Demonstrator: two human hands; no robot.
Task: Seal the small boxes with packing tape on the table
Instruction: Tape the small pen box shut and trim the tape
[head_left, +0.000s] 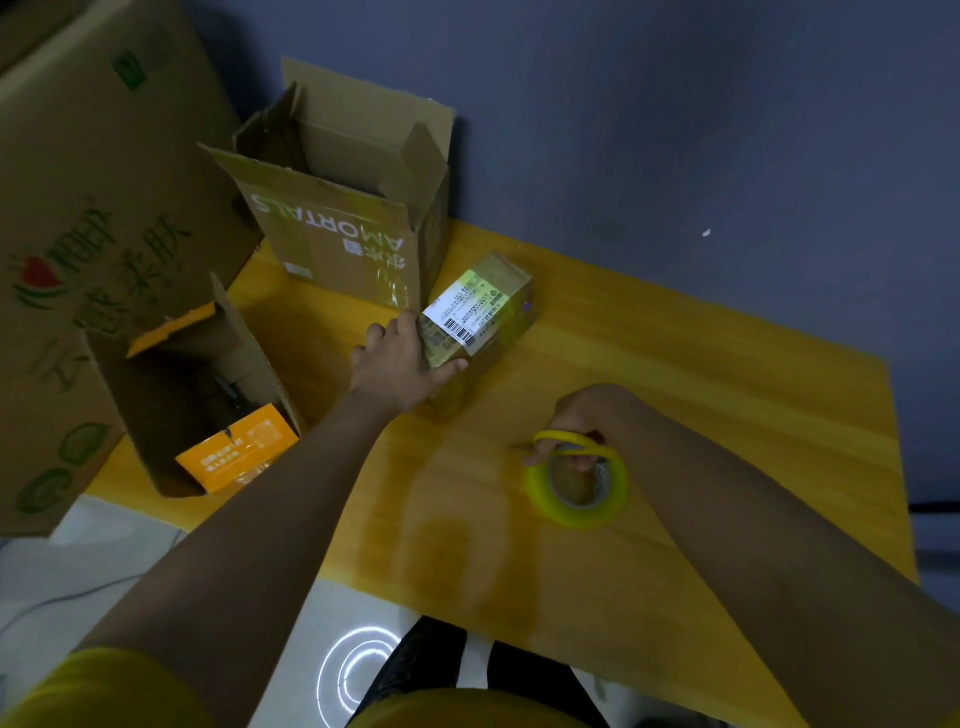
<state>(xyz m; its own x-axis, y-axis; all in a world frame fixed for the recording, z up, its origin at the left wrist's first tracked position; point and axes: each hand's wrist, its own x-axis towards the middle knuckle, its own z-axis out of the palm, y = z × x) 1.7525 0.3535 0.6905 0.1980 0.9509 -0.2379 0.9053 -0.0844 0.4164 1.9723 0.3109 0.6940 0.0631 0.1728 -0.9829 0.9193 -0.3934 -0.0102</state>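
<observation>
Packing tape (576, 486), a yellowish roll, is seen lying flat on the near right part of the yellow worktop (675, 415). Its far rim is overlapped by yellow-handled scissors (571, 441), around which the grip of the right hand (587, 415) is curled. Farther off, at mid-worktop, a small box (478, 322) wrapped in glossy tape and bearing a white barcode label is held at its left end by the left hand (400, 364), thumb on top and fingers bent round the side. An open carton (343, 218) stands just beyond, touching the small box. At the left edge, another open carton (197, 395) containing an orange package (239, 449) is shown.
</observation>
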